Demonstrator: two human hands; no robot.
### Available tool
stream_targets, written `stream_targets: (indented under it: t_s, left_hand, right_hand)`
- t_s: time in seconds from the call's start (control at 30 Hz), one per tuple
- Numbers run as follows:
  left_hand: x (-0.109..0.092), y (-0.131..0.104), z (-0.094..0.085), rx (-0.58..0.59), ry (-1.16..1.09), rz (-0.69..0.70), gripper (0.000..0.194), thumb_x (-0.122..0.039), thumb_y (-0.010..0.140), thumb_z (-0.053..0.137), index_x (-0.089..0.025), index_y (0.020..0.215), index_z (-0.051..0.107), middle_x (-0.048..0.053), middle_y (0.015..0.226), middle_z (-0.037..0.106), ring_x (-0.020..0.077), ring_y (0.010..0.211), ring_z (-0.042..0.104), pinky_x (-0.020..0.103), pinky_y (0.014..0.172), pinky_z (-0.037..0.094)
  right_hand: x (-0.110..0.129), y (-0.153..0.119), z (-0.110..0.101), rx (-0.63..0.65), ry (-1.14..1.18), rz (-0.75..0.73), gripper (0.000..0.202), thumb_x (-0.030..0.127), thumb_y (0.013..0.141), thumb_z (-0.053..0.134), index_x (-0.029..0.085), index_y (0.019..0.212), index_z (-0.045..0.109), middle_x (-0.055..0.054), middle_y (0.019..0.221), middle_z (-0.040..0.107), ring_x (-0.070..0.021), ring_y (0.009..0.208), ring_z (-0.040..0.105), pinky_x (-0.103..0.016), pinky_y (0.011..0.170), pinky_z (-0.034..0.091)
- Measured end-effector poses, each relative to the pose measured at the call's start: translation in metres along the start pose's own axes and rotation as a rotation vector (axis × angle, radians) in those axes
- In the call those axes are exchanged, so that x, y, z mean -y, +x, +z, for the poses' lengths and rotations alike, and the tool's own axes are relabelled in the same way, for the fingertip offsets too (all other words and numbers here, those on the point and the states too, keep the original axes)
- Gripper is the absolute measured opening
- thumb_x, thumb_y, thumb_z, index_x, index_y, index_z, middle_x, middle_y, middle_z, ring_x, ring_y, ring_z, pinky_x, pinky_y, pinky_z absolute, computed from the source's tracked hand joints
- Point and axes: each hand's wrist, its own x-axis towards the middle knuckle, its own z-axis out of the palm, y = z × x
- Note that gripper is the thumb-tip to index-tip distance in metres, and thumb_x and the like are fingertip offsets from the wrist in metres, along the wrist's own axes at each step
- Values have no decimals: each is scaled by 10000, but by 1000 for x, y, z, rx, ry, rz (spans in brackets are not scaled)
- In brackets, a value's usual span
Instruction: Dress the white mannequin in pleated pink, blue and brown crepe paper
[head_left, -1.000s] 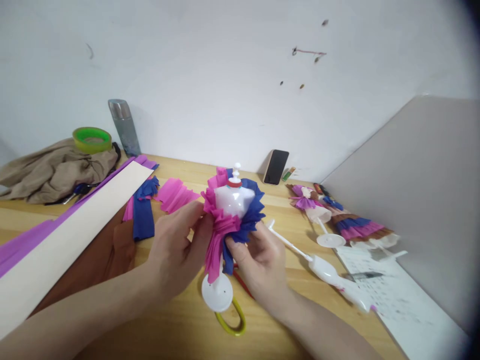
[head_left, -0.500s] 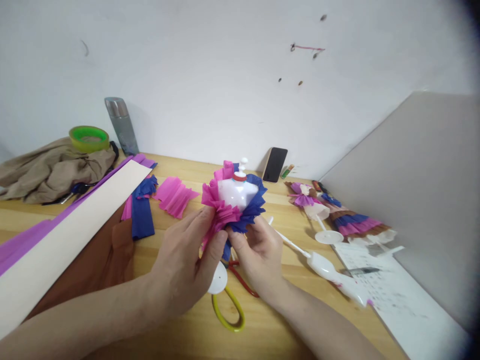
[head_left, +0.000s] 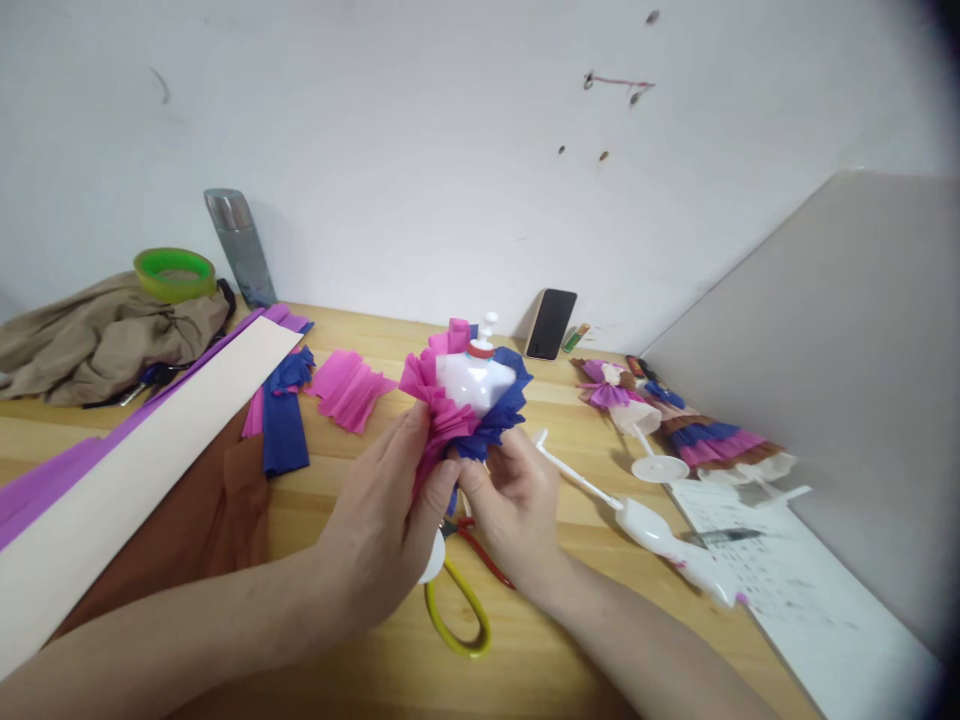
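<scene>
Between my two hands stands a small white mannequin (head_left: 472, 378) with a red band round its neck and a white knob on top. Pink crepe paper (head_left: 450, 418) is gathered around its left side, blue crepe paper (head_left: 501, 420) around its right. My left hand (head_left: 390, 490) is closed on the pink ruffle, thumb in front. My right hand (head_left: 514, 495) pinches the blue ruffle low at the front, its thumb close to the left thumb. The mannequin's round white base shows partly behind my left hand. Scissors (head_left: 472, 652) with yellow and red handles lie below my hands.
Left lie a cream strip (head_left: 150, 460), brown crepe paper (head_left: 217, 520) and a pink piece (head_left: 351, 390). A bottle (head_left: 244, 245) and green tape roll (head_left: 174, 275) stand behind. Right are a phone (head_left: 551, 325), white mannequin (head_left: 667, 540), dressed figures (head_left: 607, 385) and a written sheet (head_left: 810, 600).
My left hand has shifted slightly and covers more of the white base. Both hands keep their hold on the ruffles. The view has moved a little.
</scene>
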Motion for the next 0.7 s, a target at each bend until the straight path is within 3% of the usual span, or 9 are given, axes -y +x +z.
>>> stream_targets:
  t_s: [0.27,0.47,0.6,0.7]
  left_hand:
    - [-1,4,0,37,-44,-117,128,-194,911,494,-197,1015,567,48,855,712,178,733,664,264,591,494]
    - [-5,2,3,52,-48,-128,177,-210,921,477,-187,1069,570,64,904,705,191,791,663,297,691,518]
    - [-10,4,2,114,-40,-182,219,-249,944,437,-167,1115,547,97,991,694,210,892,654,335,793,517]
    - [-14,12,-5,201,-112,-268,213,-312,947,429,-175,1038,566,74,909,691,202,825,643,329,761,515]
  right_hand:
    - [3,1,2,11,-1,-58,75,217,871,582,231,927,630,-18,846,598,-171,777,526,-294,720,442]
    - [3,3,4,6,-30,-93,80,217,871,583,218,912,652,-3,805,587,-157,742,517,-272,669,420]
    - [-2,4,4,-8,-32,-116,107,242,885,579,212,945,663,-14,827,600,-153,732,506,-273,660,417]
    - [-2,7,4,-10,8,-51,92,279,875,601,202,875,652,-10,784,590,-148,709,492,-274,654,425]
